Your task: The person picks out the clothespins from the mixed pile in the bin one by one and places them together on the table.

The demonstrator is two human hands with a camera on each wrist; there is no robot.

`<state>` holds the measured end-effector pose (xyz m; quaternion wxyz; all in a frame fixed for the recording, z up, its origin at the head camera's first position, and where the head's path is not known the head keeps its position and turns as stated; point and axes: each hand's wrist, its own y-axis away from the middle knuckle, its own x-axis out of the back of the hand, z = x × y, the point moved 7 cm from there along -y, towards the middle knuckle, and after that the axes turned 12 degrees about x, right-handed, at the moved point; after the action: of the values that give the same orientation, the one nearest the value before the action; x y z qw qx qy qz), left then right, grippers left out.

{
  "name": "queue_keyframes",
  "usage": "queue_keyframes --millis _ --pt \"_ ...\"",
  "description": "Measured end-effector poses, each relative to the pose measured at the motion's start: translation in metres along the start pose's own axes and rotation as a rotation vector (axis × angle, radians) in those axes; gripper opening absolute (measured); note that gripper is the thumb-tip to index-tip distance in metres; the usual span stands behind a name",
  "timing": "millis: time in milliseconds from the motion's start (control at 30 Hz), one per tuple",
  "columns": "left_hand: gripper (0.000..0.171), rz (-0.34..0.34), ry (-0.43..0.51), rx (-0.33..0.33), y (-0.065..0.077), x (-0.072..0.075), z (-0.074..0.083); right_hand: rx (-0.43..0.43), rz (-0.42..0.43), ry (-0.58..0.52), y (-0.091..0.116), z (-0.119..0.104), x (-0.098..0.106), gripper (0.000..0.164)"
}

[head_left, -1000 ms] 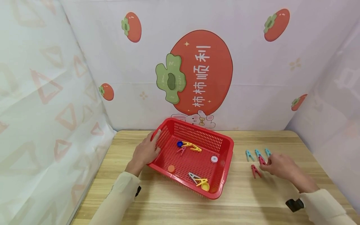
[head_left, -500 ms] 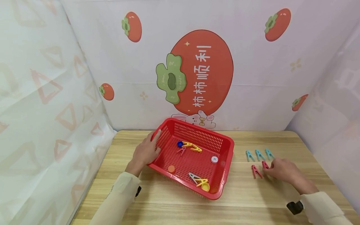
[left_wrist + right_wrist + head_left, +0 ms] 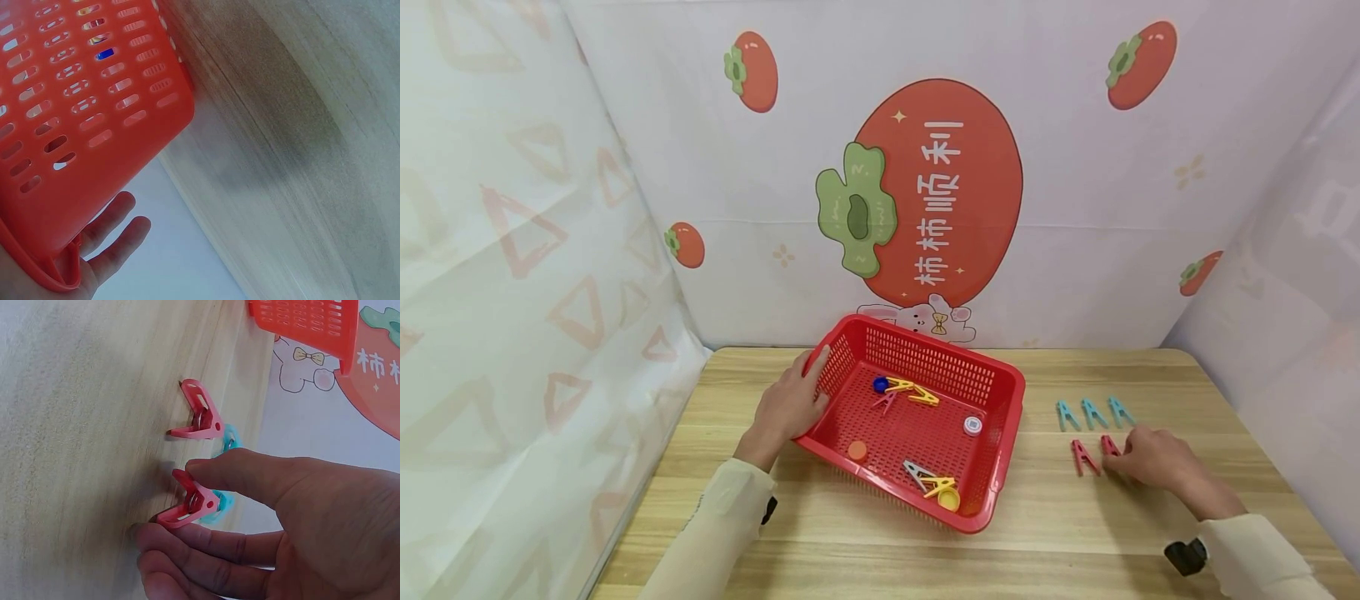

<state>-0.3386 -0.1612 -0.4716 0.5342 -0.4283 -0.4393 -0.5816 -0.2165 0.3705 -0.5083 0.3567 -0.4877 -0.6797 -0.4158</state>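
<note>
My left hand [image 3: 786, 404] grips the left rim of a red plastic basket [image 3: 1003, 454]; in the left wrist view two fingertips [image 3: 132, 232] show past the rim. On the right side of the table, my right hand [image 3: 1161, 458] holds a red clothespin [image 3: 199, 505] between thumb and fingers, low at the tabletop. Another red clothespin [image 3: 1082, 457] lies just left of it. Behind these, three light blue clothespins [image 3: 1093, 412] lie in a row, some partly hidden by the hand in the right wrist view.
Inside the basket lie yellow clothespins [image 3: 922, 395], a pink one [image 3: 887, 402], a grey one [image 3: 916, 473], and bottle caps: blue [image 3: 881, 384], orange [image 3: 857, 451], white [image 3: 972, 426], yellow [image 3: 949, 499]. A persimmon-printed cloth [image 3: 1075, 250] stands behind the wooden table [image 3: 850, 558].
My right hand has brought the red clothespin down and right from over the blue row to beside the other red one. The left hand and basket stay put.
</note>
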Motion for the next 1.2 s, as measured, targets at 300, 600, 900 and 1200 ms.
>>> queue_keyframes --millis 300,600,900,1200 --pt "0.085 0.001 0.007 0.0 0.0001 -0.0001 0.0001 -0.012 -0.01 0.003 -0.0013 0.0002 -0.0017 0.041" --pt "0.084 -0.003 0.004 -0.002 -0.0001 0.0003 0.0002 -0.023 -0.017 0.011 -0.0018 -0.0005 -0.0032 0.045" --pt "0.085 -0.009 0.011 0.004 0.0008 0.0009 -0.0002 -0.025 -0.007 0.026 -0.0007 -0.0036 -0.0006 0.046" --pt "0.085 -0.003 0.014 -0.004 0.0008 0.0007 0.0002 -0.037 -0.015 0.031 0.0006 -0.0027 0.0018 0.046"
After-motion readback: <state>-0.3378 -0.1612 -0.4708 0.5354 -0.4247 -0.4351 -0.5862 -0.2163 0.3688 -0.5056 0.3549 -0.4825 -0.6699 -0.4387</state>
